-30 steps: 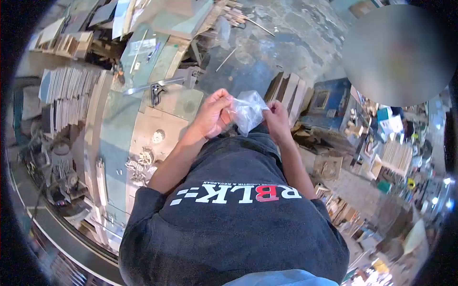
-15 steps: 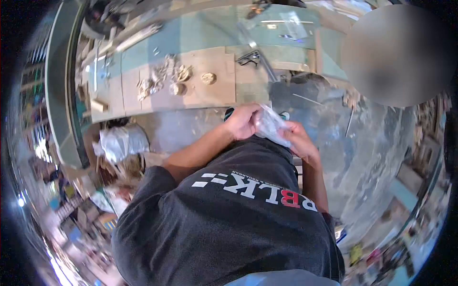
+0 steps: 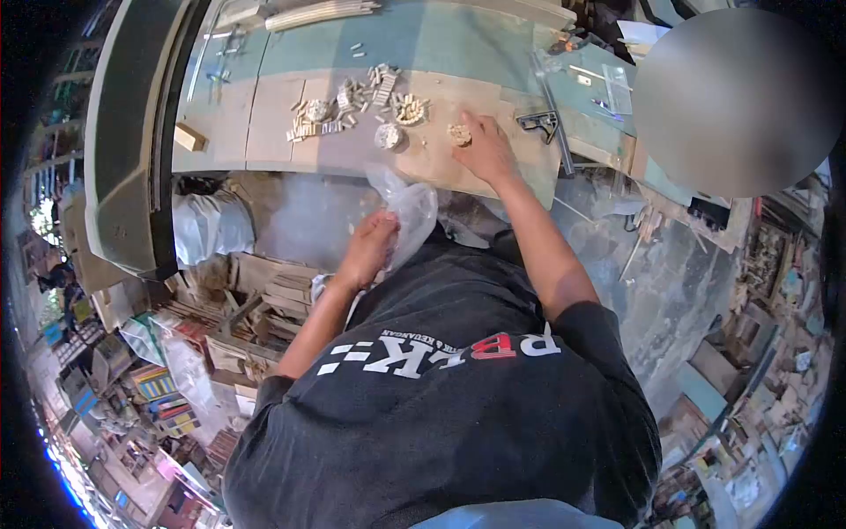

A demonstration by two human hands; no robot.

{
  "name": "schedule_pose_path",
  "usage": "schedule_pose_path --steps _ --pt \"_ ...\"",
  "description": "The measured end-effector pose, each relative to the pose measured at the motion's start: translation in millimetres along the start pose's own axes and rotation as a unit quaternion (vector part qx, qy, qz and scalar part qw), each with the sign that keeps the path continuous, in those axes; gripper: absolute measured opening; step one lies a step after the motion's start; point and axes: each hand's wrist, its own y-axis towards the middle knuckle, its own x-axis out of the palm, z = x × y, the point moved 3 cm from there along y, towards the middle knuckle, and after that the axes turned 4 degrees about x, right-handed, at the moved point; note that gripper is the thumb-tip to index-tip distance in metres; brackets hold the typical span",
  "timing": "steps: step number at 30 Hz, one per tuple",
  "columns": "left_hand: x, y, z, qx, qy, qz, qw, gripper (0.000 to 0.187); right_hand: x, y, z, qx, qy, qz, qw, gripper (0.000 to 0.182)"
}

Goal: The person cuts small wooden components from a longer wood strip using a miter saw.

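My left hand [image 3: 370, 251] grips a clear plastic bag [image 3: 407, 210] and holds it open just below the front edge of the workbench [image 3: 264, 123]. My right hand [image 3: 483, 145] reaches out over the bench top and rests its fingers on a small round bundle of wooden pieces [image 3: 458, 134]. A second round bundle [image 3: 388, 136] lies just to the left of it. Several small loose wooden sticks and bundles [image 3: 348, 101] are scattered farther back on the board.
A metal square and clamp [image 3: 545, 123] lie to the right of my right hand. A wooden block [image 3: 189, 137] sits at the bench's left. Under the bench are a stuffed plastic sack [image 3: 211, 225] and stacked wooden frames [image 3: 256, 309]. A blurred area fills the upper right.
Both hands were on the bag in front of my body. My right hand has let go and reached to the bench; the view has swung toward the bench.
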Motion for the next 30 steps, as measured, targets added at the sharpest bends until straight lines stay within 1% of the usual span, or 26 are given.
schedule_pose_path --steps 1,3,4,5,6,7,9,10,11,12,13,15,16,17,19,20,21,22,23,25,26,27,28,30 --pt "-10.3 -3.0 5.1 0.014 0.004 0.008 1.000 0.025 9.5 5.7 0.4 -0.007 -0.012 -0.005 1.000 0.059" --pt "-27.0 -2.8 1.9 0.031 -0.003 0.018 0.999 0.024 35.5 13.8 14.6 0.017 0.067 -0.063 0.996 0.066" --pt "-32.9 1.4 0.8 0.049 -0.027 0.036 0.998 0.024 31.7 18.3 10.2 0.010 0.058 -0.064 0.996 0.066" --pt "-38.3 5.5 -0.4 0.066 -0.051 0.053 0.995 0.025 31.4 17.5 9.9 0.074 0.249 -0.123 0.958 0.062" --pt "-42.7 8.0 -3.1 0.068 -0.062 0.052 0.994 0.025 32.3 12.4 9.2 0.139 0.427 -0.178 0.876 0.058" --pt "-42.2 5.4 9.7 0.078 -0.067 0.064 0.993 0.026 24.7 8.5 1.4 0.138 0.415 -0.181 0.881 0.058" --pt "-43.7 11.1 9.9 0.085 -0.083 0.074 0.990 0.026 -3.4 -1.5 -26.0 0.120 0.512 -0.175 0.832 0.052" --pt "-49.8 20.2 2.9 0.073 -0.085 0.064 0.992 0.026 -15.6 -5.7 -35.2 0.120 0.506 -0.179 0.835 0.052" --pt "-54.0 24.3 3.2 0.061 -0.086 0.055 0.993 0.027 -24.7 -11.2 -48.1 0.114 0.565 -0.224 0.786 0.052" --pt "-57.2 26.1 6.3 0.101 -0.012 0.074 0.992 0.026 -32.3 -16.8 -63.7 0.108 0.621 -0.268 0.729 0.053" --pt "-56.3 23.4 15.2 0.098 -0.014 0.082 0.992 0.026 -43.4 -24.0 -83.8 0.107 0.621 -0.277 0.725 0.053" --pt "-52.1 20.2 30.8 0.079 -0.049 0.076 0.993 0.026 -52.3 -39.9 -127.7 0.105 0.658 -0.401 0.628 0.058" --pt "-50.9 24.9 29.8 0.089 -0.131 0.041 0.987 0.029 -41.1 -39.9 -133.5 0.037 0.557 -0.447 0.699 0.062" --pt "-51.8 26.0 31.0 0.090 -0.128 0.045 0.987 0.029 -29.2 -41.7 -137.2 0.034 0.559 -0.448 0.697 0.062" --pt "-54.2 29.6 35.6 0.110 -0.086 0.084 0.987 0.030 -3.0 -45.7 -142.3 0.080 0.402 -0.477 0.777 0.059" --pt "-53.4 31.8 35.5 0.113 -0.084 0.081 0.987 0.030 -11.9 -42.5 -157.4 0.106 0.283 -0.494 0.815 0.060" --pt "-53.2 32.3 30.9 0.101 -0.091 0.108 0.985 0.027 -7.5 -42.4 -161.3 0.108 0.285 -0.491 0.816 0.060" --pt "-52.8 32.0 25.0 0.087 -0.099 0.134 0.982 0.025 -6.7 -39.8 -163.4 0.049 0.139 -0.435 0.889 0.062" --pt "-52.7 31.3 20.1 0.086 -0.099 0.132 0.983 0.025 -8.5 -36.5 -166.5 -0.013 -0.013 -0.366 0.931 0.065" --pt "-59.7 30.9 8.9 0.091 -0.097 0.137 0.982 0.025 -13.7 -31.2 -168.8 -0.001 -0.023 -0.377 0.926 0.064" --pt "-64.8 35.9 -0.1 0.090 -0.098 0.139 0.981 0.025 -16.8 -27.4 -170.1 -0.006 0.060 -0.382 0.922 0.064" --pt "-71.8 41.9 -9.7 0.111 -0.111 0.156 0.975 0.024 -18.0 -24.7 -170.3 -0.011 0.142 -0.385 0.912 0.064" --pt "-78.3 46.6 -15.0 0.134 -0.124 0.173 0.968 0.023 -10.5 -19.1 -163.9 -0.013 0.142 -0.388 0.911 0.064" --pt "-85.8 50.7 -18.1 0.149 -0.136 0.174 0.964 0.023 8.8 1.8 -143.3 0.038 0.233 -0.263 0.935 0.065"
